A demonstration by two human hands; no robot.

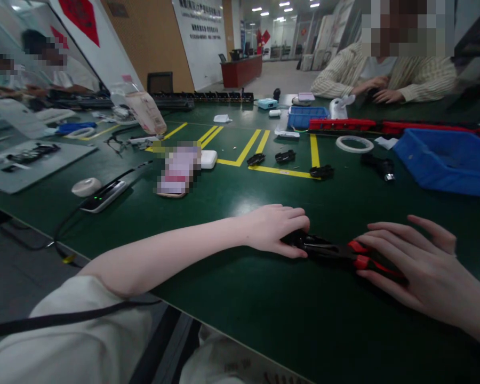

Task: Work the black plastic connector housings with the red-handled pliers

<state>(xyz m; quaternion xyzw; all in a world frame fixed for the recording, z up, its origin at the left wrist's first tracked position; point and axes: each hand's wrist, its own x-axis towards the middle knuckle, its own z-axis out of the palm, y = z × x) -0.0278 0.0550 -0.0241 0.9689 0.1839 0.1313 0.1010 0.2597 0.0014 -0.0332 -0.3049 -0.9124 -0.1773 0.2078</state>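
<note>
My left hand [274,229] is closed round one end of a glossy black part [318,245], low over the green table. The part's exact kind does not show. My right hand [424,266] holds red-handled pliers [362,261] between the thumb and fingers, its other fingers spread outward. The dark jaws point left and meet the right end of the black part; whether they grip it I cannot make out. Beyond my hands lie a similar small black piece [322,171] and two more black pieces [285,156] along yellow tape.
At the right stand a blue bin [452,162], a tape roll [354,144] and a black cylindrical object [380,166]. A phone [178,169], a white case [208,159] and a cabled device [105,196] lie left. A person [384,74] sits opposite.
</note>
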